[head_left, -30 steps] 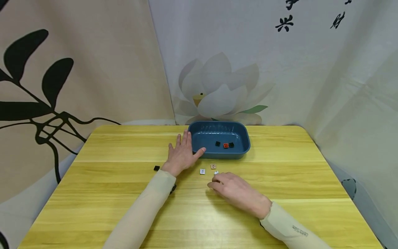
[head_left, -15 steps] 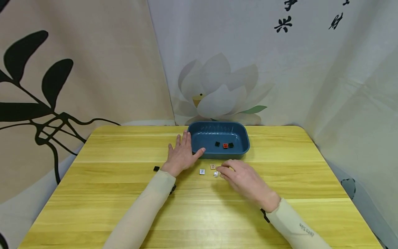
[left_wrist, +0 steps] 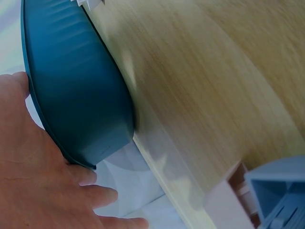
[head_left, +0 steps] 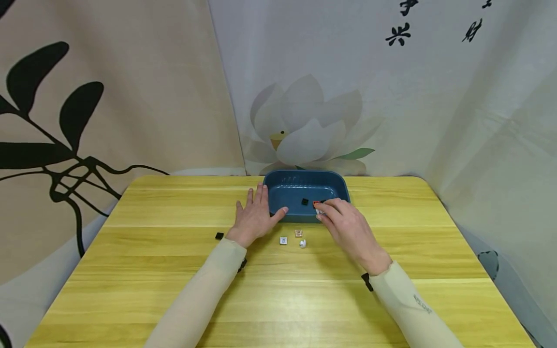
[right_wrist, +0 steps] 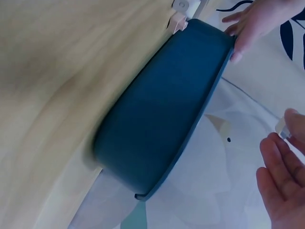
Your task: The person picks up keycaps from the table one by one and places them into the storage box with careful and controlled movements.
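Observation:
My left hand (head_left: 256,220) rests with its fingers straight against the left end of a dark blue tray (head_left: 300,218), thumb at the front rim. My right hand (head_left: 350,234) is over the tray's front right edge. Between thumb and fingers it pinches a small whitish keycap (right_wrist: 281,128), partly covered. Inside the tray lie a black keycap (head_left: 304,201) and a red keycap (head_left: 315,204); another dark one beside the red is mostly hidden by the hand. On the table before the tray are a square white keycap (head_left: 283,240), a peach keycap (head_left: 298,233) and a white keycap (head_left: 302,244).
A black keycap (head_left: 219,236) lies on the wooden table (head_left: 278,304), left of my left wrist. Printed cloth (head_left: 313,121) hangs behind the table's back edge, close to the tray.
My right hand has moved from beside the white keycap on the table, forward and up to the tray, carrying the small whitish keycap. My left hand and the tray have stayed in place.

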### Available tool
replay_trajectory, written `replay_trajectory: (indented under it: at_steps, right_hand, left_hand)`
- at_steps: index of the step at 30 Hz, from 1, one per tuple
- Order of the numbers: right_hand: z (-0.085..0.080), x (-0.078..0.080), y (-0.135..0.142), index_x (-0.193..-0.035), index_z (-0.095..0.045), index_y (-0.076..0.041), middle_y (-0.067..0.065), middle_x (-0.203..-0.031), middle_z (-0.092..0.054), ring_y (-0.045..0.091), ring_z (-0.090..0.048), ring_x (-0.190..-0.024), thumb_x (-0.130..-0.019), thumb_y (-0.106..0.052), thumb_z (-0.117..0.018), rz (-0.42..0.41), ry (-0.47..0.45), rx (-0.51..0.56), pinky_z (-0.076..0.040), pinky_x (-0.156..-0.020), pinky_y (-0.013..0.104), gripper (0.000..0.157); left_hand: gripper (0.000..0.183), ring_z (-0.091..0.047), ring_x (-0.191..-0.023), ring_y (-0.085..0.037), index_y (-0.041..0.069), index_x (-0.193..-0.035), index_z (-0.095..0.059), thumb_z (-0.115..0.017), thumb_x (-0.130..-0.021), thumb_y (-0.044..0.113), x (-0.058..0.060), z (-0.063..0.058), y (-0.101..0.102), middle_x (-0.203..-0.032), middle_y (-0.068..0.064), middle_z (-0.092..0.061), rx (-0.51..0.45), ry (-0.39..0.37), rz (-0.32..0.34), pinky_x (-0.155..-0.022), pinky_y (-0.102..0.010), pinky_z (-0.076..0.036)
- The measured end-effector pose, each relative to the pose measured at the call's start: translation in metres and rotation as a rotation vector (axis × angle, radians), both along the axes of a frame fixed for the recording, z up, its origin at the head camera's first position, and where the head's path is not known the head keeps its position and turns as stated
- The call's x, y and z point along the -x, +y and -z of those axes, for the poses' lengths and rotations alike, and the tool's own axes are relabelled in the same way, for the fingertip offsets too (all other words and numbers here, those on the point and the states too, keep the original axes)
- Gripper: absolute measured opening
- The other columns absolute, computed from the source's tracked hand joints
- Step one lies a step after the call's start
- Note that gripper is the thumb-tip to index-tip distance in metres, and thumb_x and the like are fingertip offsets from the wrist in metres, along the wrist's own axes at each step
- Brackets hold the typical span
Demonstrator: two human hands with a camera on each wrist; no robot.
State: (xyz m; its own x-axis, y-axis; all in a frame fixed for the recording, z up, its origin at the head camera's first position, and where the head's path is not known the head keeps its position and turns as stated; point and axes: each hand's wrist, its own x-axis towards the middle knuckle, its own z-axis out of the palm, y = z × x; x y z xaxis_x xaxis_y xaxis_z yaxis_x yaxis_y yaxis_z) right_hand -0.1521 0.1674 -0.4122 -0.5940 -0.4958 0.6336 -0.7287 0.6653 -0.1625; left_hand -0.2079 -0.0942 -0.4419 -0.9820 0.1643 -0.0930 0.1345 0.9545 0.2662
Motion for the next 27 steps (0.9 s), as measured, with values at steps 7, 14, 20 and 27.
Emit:
replay_trajectory:
  at_steps: [7, 14, 20, 27]
  right_hand:
    - [0.001, 0.019, -0.003, -0.124, -0.073, -0.004, 0.011, -0.112, -0.068, 0.027, -0.065, -0.1, -0.091, -0.006, -0.079, 0.074, -0.035, 0.021, -0.058, -0.085, 0.042, 0.033]
    - [0.006, 0.045, -0.005, -0.13, -0.071, -0.004, 0.012, -0.112, -0.067, 0.026, -0.064, -0.093, -0.096, -0.012, -0.074, 0.152, -0.094, 0.002, -0.058, -0.079, 0.04, 0.035]
    - [0.011, 0.062, -0.006, -0.129, -0.072, -0.003, 0.012, -0.105, -0.068, 0.025, -0.064, -0.086, -0.099, -0.015, -0.073, 0.209, -0.153, -0.045, -0.057, -0.071, 0.038, 0.032]
    - [0.015, 0.075, -0.009, -0.125, -0.074, -0.003, 0.014, -0.104, -0.07, 0.026, -0.065, -0.084, -0.101, -0.021, -0.07, 0.283, -0.263, -0.097, -0.056, -0.068, 0.039, 0.03]
  left_hand:
    - [0.105, -0.008, -0.158, -0.04, 0.004, -0.166, -0.006, -0.035, -0.098, 0.079, -0.001, -0.001, 0.0, -0.174, -0.014, -0.003, -0.013, 0.007, 0.006, -0.118, -0.071, -0.016]
    - [0.106, -0.006, -0.158, -0.039, 0.004, -0.166, -0.005, -0.034, -0.098, 0.079, 0.001, 0.0, 0.0, -0.174, -0.013, -0.003, -0.003, -0.005, 0.002, -0.119, -0.071, -0.016]
    - [0.105, -0.007, -0.158, -0.039, 0.004, -0.166, -0.007, -0.038, -0.098, 0.077, 0.001, 0.0, 0.0, -0.174, -0.014, -0.004, -0.016, -0.002, -0.003, -0.119, -0.071, -0.015]
    - [0.105, -0.007, -0.158, -0.039, 0.004, -0.166, -0.006, -0.036, -0.098, 0.078, -0.001, -0.001, 0.0, -0.174, -0.013, -0.003, -0.008, 0.0, -0.003, -0.119, -0.07, -0.015]
